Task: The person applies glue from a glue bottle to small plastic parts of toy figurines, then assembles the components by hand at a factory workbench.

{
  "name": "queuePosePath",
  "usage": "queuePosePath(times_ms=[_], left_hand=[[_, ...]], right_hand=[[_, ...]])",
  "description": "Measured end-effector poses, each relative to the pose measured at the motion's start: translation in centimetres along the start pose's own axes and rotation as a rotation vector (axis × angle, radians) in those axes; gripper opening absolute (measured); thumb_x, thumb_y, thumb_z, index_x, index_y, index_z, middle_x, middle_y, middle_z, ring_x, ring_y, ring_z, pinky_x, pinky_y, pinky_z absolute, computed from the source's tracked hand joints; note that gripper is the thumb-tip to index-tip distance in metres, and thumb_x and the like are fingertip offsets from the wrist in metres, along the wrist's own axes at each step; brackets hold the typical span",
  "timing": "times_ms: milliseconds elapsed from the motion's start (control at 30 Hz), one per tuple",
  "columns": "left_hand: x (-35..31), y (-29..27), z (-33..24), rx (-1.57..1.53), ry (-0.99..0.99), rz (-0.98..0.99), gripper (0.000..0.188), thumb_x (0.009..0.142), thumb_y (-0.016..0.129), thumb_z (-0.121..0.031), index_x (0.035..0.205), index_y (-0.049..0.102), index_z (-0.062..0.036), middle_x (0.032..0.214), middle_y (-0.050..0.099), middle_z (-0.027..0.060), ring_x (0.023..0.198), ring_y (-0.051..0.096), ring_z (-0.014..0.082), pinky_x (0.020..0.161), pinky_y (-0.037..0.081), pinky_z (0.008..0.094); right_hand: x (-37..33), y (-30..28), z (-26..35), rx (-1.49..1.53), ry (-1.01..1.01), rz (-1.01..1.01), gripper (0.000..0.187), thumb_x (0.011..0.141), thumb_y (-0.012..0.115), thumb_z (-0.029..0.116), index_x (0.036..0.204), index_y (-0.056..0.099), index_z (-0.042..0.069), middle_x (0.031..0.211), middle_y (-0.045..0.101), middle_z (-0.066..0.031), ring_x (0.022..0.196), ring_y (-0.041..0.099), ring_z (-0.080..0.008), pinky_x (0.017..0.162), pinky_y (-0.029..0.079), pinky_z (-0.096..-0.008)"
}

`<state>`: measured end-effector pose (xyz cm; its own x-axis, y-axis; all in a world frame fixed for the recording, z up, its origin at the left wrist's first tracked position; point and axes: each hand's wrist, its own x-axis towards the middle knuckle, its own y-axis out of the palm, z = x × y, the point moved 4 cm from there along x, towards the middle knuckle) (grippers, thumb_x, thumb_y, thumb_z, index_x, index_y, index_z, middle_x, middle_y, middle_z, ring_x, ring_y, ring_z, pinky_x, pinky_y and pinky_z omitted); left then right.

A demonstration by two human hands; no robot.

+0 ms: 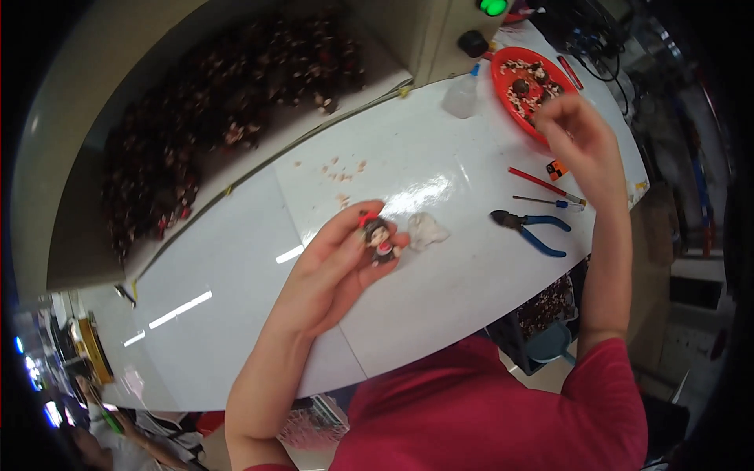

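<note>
My left hand (326, 271) holds a small figurine (380, 240) between thumb and fingers. The figurine has dark hair, a red piece on top of its head and a red patch on its front. Over the near edge of a red bowl (498, 85), my right hand (587, 145) has its fingers drawn together in a pinch. Whatever may be between those fingertips is too small to make out. Inside the bowl lie many small pale and dark pieces (528, 78). A crumpled white lump (427, 232) rests on the table just right of the figurine.
Blue-handled cutters (542, 226), a thin blue-ended tool (540, 202), a red stick (542, 182) and an orange-black block (557, 169) lie at right. A clear bottle (460, 99) stands behind. Pale bits (338, 173) dot the table. Many dark figurines (236, 94) fill the booth. Another person sits lower left.
</note>
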<state>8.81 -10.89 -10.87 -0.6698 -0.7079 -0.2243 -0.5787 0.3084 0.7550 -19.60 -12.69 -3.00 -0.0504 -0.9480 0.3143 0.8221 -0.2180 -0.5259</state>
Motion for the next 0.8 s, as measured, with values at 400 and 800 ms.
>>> queuePosePath(times_ms=[400, 800], left_hand=[[-9.3, 1.5, 2.8, -0.051, 0.196, -0.169, 0.038, 0.096, 0.045, -0.017, 0.13, 0.039, -0.0044, 0.114, 0.053, 0.0084, 0.114, 0.051, 0.019, 0.096, 0.042, 0.031], [-14.2, -0.2, 6.0, 0.197, 0.624, -0.311, 0.034, 0.095, 0.045, -0.011, 0.128, 0.04, -0.0005, 0.118, 0.054, 0.0126, 0.11, 0.051, 0.0155, 0.094, 0.04, 0.029]], right_hand=[[-11.9, 10.3, 9.0, 0.57, 0.04, 0.395, 0.016, 0.077, 0.059, -0.007, 0.09, 0.063, -0.001, 0.091, 0.058, -0.0063, 0.089, 0.054, -0.0141, 0.08, 0.042, -0.0255], [-14.9, 15.2, 12.2, 0.163, 0.008, 0.483, 0.025, 0.079, 0.063, -0.003, 0.099, 0.049, 0.001, 0.09, 0.062, -0.0071, 0.085, 0.063, -0.0158, 0.078, 0.049, -0.026]])
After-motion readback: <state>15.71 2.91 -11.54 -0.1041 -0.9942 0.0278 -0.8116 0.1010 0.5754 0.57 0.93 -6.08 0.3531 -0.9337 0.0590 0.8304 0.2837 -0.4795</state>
